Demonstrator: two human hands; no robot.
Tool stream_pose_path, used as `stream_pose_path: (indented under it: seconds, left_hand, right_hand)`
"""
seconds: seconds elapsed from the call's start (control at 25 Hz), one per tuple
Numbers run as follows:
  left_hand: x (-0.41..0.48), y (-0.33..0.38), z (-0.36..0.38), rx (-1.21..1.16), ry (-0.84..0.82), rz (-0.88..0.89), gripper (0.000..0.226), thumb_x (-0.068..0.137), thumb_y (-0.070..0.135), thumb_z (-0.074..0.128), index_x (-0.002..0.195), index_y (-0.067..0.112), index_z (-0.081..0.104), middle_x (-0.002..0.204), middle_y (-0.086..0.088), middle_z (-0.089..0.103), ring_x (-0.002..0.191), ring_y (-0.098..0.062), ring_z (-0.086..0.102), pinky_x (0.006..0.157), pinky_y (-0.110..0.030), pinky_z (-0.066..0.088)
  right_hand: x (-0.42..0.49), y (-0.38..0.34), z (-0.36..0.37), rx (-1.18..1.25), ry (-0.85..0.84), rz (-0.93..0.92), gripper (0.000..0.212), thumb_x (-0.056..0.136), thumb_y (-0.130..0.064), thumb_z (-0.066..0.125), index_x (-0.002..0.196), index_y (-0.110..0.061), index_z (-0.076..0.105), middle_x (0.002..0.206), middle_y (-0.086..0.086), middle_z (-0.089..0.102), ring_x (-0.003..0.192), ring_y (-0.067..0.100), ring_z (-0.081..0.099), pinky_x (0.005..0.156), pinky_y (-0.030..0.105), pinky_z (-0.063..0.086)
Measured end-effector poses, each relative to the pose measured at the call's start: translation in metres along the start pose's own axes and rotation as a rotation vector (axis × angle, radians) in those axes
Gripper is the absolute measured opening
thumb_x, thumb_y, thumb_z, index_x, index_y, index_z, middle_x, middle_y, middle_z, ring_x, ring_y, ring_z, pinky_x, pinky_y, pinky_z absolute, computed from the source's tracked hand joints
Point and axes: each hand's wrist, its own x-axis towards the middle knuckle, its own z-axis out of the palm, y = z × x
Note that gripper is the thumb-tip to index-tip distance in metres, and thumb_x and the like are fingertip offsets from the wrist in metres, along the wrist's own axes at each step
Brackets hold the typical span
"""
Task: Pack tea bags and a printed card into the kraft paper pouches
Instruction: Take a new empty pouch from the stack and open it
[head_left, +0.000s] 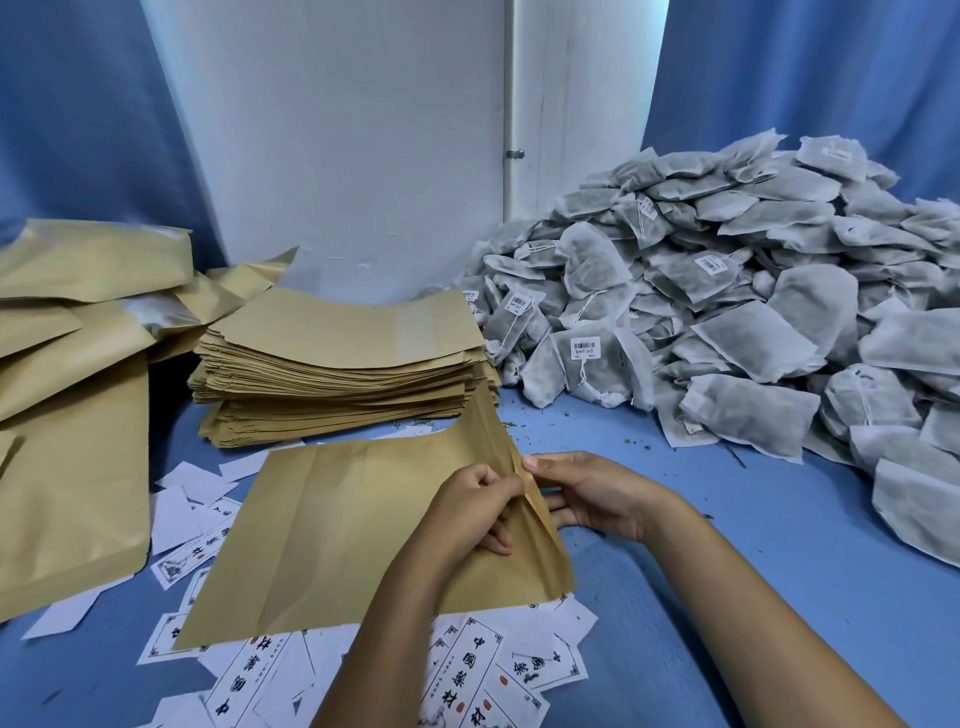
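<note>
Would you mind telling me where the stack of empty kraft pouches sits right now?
In the head view, the stack of flat pouches sits left of centre on the blue table, directly left of the tea bag pile, behind the pouch being opened.

Open blue tabletop (727, 545) right of hands. Tea bag heap (727, 312) blocks far right; pouch stack (343, 364) behind; scattered cards (467, 670) cover near edge.

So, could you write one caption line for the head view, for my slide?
Both hands, left hand and right hand, pinch open a kraft pouch above printed cards, beside a tea bag heap.
</note>
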Motion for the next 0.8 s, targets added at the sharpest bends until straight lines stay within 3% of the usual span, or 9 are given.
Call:
stream_pose_path:
  seconds: [0.12, 0.2, 0.32, 0.44, 0.56, 0.6, 0.68, 0.72, 0.8]
  left_hand:
    - [-0.006, 0.000, 0.015, 0.262, 0.151, 0.074, 0.030, 0.083, 0.036, 0.052, 0.062, 0.016, 0.045, 0.048, -0.005, 0.059, 0.043, -0.020, 0.060, 0.056, -0.031, 0.053]
    - [-0.006, -0.001, 0.024, 0.441, 0.249, 0.164, 0.035, 0.086, 0.029, 0.047, 0.055, 0.015, 0.039, 0.051, -0.012, 0.056, 0.049, -0.025, 0.055, 0.055, -0.035, 0.048]
    - [-0.008, 0.002, 0.027, 0.400, 0.374, 0.245, 0.043, 0.087, 0.018, 0.049, 0.050, 0.013, 0.029, 0.049, -0.012, 0.041, 0.050, -0.026, 0.041, 0.053, -0.041, 0.038]
    - [-0.019, 0.013, 0.027, 0.281, 0.472, 0.340, 0.040, 0.086, 0.011, 0.049, 0.049, 0.009, 0.032, 0.049, -0.021, 0.047, 0.051, -0.038, 0.050, 0.054, -0.046, 0.041]
    - [-0.030, 0.024, 0.026, 0.280, 0.644, 0.473, 0.047, 0.081, 0.007, 0.053, 0.049, 0.019, 0.021, 0.046, -0.010, 0.025, 0.046, -0.028, 0.028, 0.046, -0.036, 0.023]
    - [-0.032, 0.025, 0.026, 0.315, 0.659, 0.448, 0.045, 0.081, 0.011, 0.053, 0.050, 0.019, 0.021, 0.048, -0.009, 0.025, 0.047, -0.028, 0.029, 0.047, -0.033, 0.019]
    - [-0.032, 0.024, 0.028, 0.530, 0.629, 0.284, 0.029, 0.087, 0.025, 0.048, 0.060, 0.018, 0.038, 0.061, -0.007, 0.051, 0.063, -0.034, 0.052, 0.052, -0.032, 0.029]
    - [-0.033, 0.025, 0.030, 0.613, 0.602, 0.191, 0.020, 0.089, 0.030, 0.044, 0.074, 0.017, 0.045, 0.077, -0.007, 0.060, 0.076, -0.034, 0.059, 0.058, -0.032, 0.035]
    - [-0.034, 0.025, 0.031, 0.614, 0.540, 0.101, 0.018, 0.089, 0.026, 0.044, 0.101, 0.012, 0.044, 0.103, -0.009, 0.059, 0.093, -0.034, 0.060, 0.066, -0.033, 0.036]
  right_hand:
    - [0.001, 0.003, 0.009, -0.068, 0.097, -0.027, 0.019, 0.095, -0.010, 0.047, 0.091, -0.008, 0.065, 0.072, 0.003, 0.067, 0.060, 0.012, 0.064, 0.054, 0.020, 0.052]
    - [0.003, 0.006, 0.018, -0.185, 0.213, -0.068, 0.023, 0.093, -0.001, 0.044, 0.084, -0.006, 0.065, 0.056, -0.003, 0.059, 0.046, 0.005, 0.054, 0.044, 0.015, 0.043]
    - [0.004, 0.007, 0.026, -0.252, 0.292, -0.129, 0.026, 0.089, 0.002, 0.048, 0.072, -0.007, 0.066, 0.048, -0.006, 0.054, 0.039, 0.003, 0.044, 0.041, 0.013, 0.035]
    - [0.008, 0.005, 0.025, -0.316, 0.448, -0.167, 0.023, 0.086, 0.005, 0.051, 0.068, -0.003, 0.064, 0.056, 0.002, 0.055, 0.050, 0.009, 0.046, 0.051, 0.020, 0.038]
    - [0.006, 0.004, 0.021, -0.286, 0.536, -0.208, 0.016, 0.085, 0.006, 0.051, 0.072, 0.008, 0.060, 0.063, 0.012, 0.049, 0.055, 0.017, 0.044, 0.055, 0.025, 0.035]
    - [0.005, 0.003, 0.022, -0.273, 0.509, -0.234, 0.016, 0.084, 0.006, 0.051, 0.070, 0.008, 0.057, 0.061, 0.011, 0.046, 0.050, 0.016, 0.042, 0.051, 0.024, 0.034]
    - [0.004, 0.003, 0.029, -0.351, 0.484, -0.263, 0.018, 0.082, 0.005, 0.050, 0.066, 0.007, 0.057, 0.056, 0.009, 0.044, 0.048, 0.013, 0.037, 0.051, 0.024, 0.030]
    - [0.003, 0.004, 0.034, -0.379, 0.466, -0.272, 0.021, 0.081, 0.005, 0.051, 0.064, 0.002, 0.062, 0.053, 0.005, 0.045, 0.049, 0.012, 0.036, 0.051, 0.024, 0.030]
    - [0.002, 0.006, 0.040, -0.387, 0.391, -0.295, 0.029, 0.083, 0.003, 0.055, 0.063, -0.013, 0.067, 0.044, -0.010, 0.048, 0.044, 0.004, 0.036, 0.049, 0.020, 0.030]
